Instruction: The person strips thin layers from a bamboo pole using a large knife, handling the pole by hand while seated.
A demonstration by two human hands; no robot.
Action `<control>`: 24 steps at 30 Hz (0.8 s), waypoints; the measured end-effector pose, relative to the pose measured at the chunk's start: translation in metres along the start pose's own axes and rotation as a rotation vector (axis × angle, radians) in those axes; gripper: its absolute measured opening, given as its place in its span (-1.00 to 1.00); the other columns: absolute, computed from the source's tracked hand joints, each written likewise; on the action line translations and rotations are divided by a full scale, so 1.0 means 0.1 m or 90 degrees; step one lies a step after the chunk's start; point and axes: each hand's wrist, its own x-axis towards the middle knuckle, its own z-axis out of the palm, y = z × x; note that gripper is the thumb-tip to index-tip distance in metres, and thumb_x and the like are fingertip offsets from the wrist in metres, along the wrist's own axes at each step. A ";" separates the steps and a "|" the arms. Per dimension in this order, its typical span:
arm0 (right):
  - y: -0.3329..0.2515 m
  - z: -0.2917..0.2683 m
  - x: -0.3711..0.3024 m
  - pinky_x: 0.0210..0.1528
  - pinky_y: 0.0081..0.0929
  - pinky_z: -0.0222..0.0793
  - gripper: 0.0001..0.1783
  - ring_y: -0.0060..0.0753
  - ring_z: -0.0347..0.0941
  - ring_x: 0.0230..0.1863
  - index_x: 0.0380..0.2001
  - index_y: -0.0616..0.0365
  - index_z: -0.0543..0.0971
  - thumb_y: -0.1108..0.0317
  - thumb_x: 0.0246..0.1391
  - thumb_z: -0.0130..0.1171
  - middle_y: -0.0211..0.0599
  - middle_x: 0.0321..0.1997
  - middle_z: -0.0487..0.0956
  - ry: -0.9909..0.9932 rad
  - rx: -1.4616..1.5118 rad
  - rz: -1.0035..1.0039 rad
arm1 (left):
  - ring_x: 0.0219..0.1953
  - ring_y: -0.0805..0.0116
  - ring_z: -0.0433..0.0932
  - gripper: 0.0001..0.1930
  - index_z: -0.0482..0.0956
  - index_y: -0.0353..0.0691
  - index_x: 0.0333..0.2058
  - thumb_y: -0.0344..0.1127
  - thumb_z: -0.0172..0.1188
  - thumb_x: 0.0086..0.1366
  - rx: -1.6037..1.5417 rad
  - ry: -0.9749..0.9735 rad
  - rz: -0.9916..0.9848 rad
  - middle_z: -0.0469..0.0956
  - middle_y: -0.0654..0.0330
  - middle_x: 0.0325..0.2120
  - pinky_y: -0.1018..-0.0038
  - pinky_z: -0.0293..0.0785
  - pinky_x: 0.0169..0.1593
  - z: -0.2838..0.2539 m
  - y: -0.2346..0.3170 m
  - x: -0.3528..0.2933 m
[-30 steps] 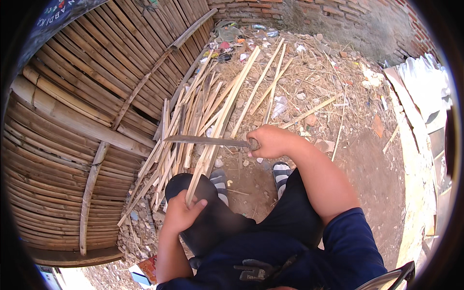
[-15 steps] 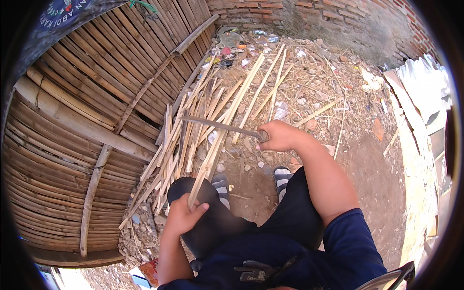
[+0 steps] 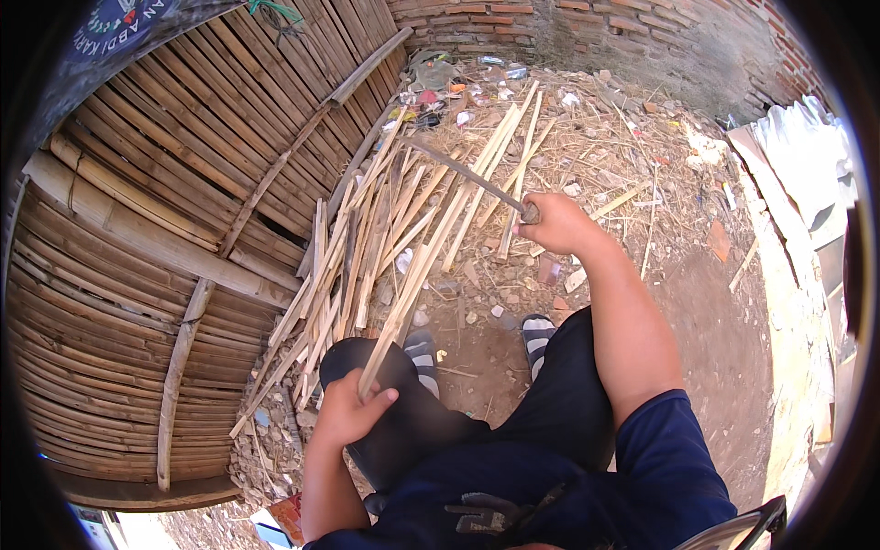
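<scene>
My left hand (image 3: pixel 350 411) is closed around the near end of a long pale bamboo strip (image 3: pixel 409 291), above my left knee. Away from me the strip slants up and to the right over the litter. In my right hand (image 3: pixel 561 225) is the handle of a machete (image 3: pixel 466 171). Its long, dark, narrow blade points to the far left and crosses over the strip's far part. I cannot tell whether blade and strip touch. Left of the strip lies a loose heap of split bamboo strips (image 3: pixel 370 243). More strips (image 3: pixel 519 174) lie beyond it.
A woven bamboo wall (image 3: pixel 137 229) with poles rises on the left, and a brick wall (image 3: pixel 632 41) stands at the back. Rubble, straw and litter (image 3: pixel 596 137) cover the ground. Boards and silvery sheeting (image 3: pixel 802 160) line the right. My sandalled feet (image 3: pixel 537 341) rest on dirt.
My right hand has carried the machete away from me and to the right, so the blade now crosses the strip farther along. My left hand keeps its hold, almost unmoved.
</scene>
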 end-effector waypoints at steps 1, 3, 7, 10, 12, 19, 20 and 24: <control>-0.04 0.07 -0.03 0.06 -0.07 0.54 -0.44 0.18 0.64 -0.02 -0.03 0.29 0.64 0.06 0.05 0.46 0.18 -0.13 0.69 -0.025 -0.010 -0.028 | -0.58 0.30 0.54 -0.60 0.58 -0.29 -0.36 -0.07 0.53 0.19 -0.004 0.000 0.002 0.52 0.17 -0.66 0.36 0.48 -0.41 0.01 -0.01 0.00; -0.12 0.27 -0.12 0.00 -0.03 0.53 -0.44 0.20 0.64 -0.08 -0.03 0.23 0.63 0.04 0.05 0.46 0.12 -0.19 0.69 -0.086 -0.044 -0.137 | -0.58 0.30 0.55 -0.60 0.57 -0.29 -0.37 -0.07 0.52 0.20 -0.010 0.002 0.001 0.52 0.17 -0.66 0.36 0.48 -0.41 0.04 -0.02 0.02; -0.74 0.38 -0.40 -0.07 -0.01 0.53 -0.44 0.22 0.63 -0.15 -0.04 0.18 0.64 0.00 0.05 0.47 0.09 -0.25 0.69 -0.228 -0.124 -0.234 | -0.58 0.29 0.56 -0.59 0.57 -0.30 -0.37 -0.07 0.52 0.20 -0.021 0.011 -0.003 0.53 0.16 -0.66 0.36 0.49 -0.42 0.04 -0.08 0.00; -0.70 0.36 -0.31 -0.07 -0.03 0.53 -0.47 0.19 0.64 -0.15 -0.06 0.20 0.64 0.01 0.06 0.46 0.08 -0.23 0.69 -0.235 -0.089 -0.261 | -0.58 0.26 0.57 -0.59 0.58 -0.31 -0.37 -0.06 0.51 0.21 0.002 0.012 -0.009 0.53 0.15 -0.66 0.35 0.49 -0.41 0.05 -0.03 -0.03; -0.40 0.25 -0.13 0.02 -0.04 0.53 -0.43 0.19 0.63 -0.06 0.00 0.22 0.64 0.04 0.04 0.45 0.12 -0.16 0.69 -0.162 -0.019 -0.145 | -0.57 0.25 0.58 -0.58 0.58 -0.31 -0.36 -0.05 0.51 0.21 -0.004 0.013 -0.010 0.53 0.14 -0.66 0.35 0.50 -0.41 0.05 -0.04 -0.03; 0.09 0.10 0.02 -0.01 -0.09 0.52 -0.46 0.13 0.64 -0.11 -0.05 0.23 0.65 0.03 0.06 0.46 0.11 -0.20 0.68 0.052 0.007 -0.009 | -0.57 0.26 0.58 -0.59 0.58 -0.32 -0.35 -0.06 0.51 0.21 0.018 0.017 0.007 0.53 0.14 -0.66 0.34 0.49 -0.41 0.02 0.05 -0.02; -0.03 0.14 -0.03 -0.02 -0.08 0.52 -0.46 0.13 0.64 -0.11 -0.05 0.23 0.65 0.02 0.06 0.46 0.11 -0.20 0.68 -0.001 0.004 -0.038 | -0.57 0.27 0.57 -0.59 0.58 -0.32 -0.35 -0.06 0.51 0.21 0.008 0.019 -0.004 0.53 0.14 -0.66 0.34 0.48 -0.42 0.03 0.03 -0.02; -0.45 0.34 -0.27 0.01 -0.04 0.52 -0.44 0.19 0.63 -0.06 -0.03 0.23 0.65 0.04 0.03 0.47 0.12 -0.18 0.68 -0.186 -0.040 -0.172 | -0.58 0.31 0.55 -0.60 0.58 -0.31 -0.36 -0.07 0.51 0.22 -0.022 0.025 -0.009 0.52 0.15 -0.66 0.35 0.48 -0.42 0.07 0.00 0.00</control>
